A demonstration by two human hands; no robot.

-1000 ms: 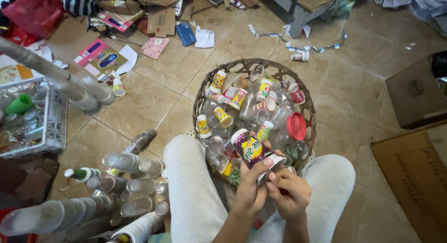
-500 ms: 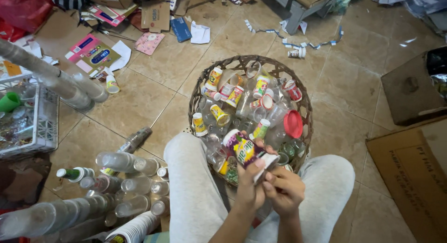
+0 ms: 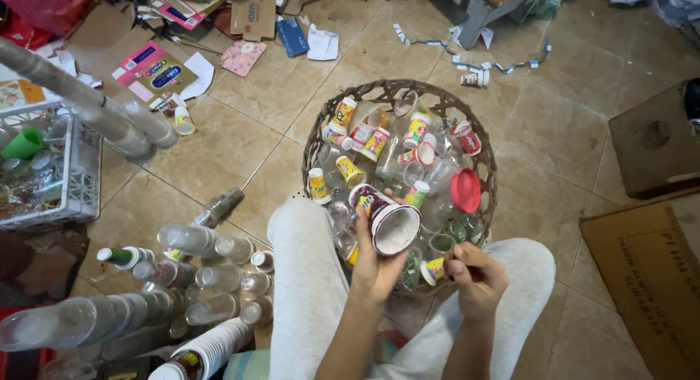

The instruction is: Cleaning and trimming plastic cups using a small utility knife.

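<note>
My left hand [image 3: 375, 260] grips a plastic cup [image 3: 386, 220] with a purple printed wrapper, its open white mouth turned toward me. My right hand [image 3: 475, 278] is closed just to the right of it, fingers pinched together, holding nothing I can make out. Both hands hover over the near rim of a round wicker basket [image 3: 319, 136] between my knees. The basket is full of several small printed cups, clear plastic cups and a red lid [image 3: 465, 190].
Stacks of clear cups and bottles [image 3: 197, 278] lie on the tiled floor at my left. A white wire crate [image 3: 80, 176] of plastics stands further left. Cardboard boxes [image 3: 649, 263] sit at right. Papers and packaging litter the far floor.
My right hand has come away from the cup and dropped to the right. My left hand has turned the cup so its open mouth faces me.
</note>
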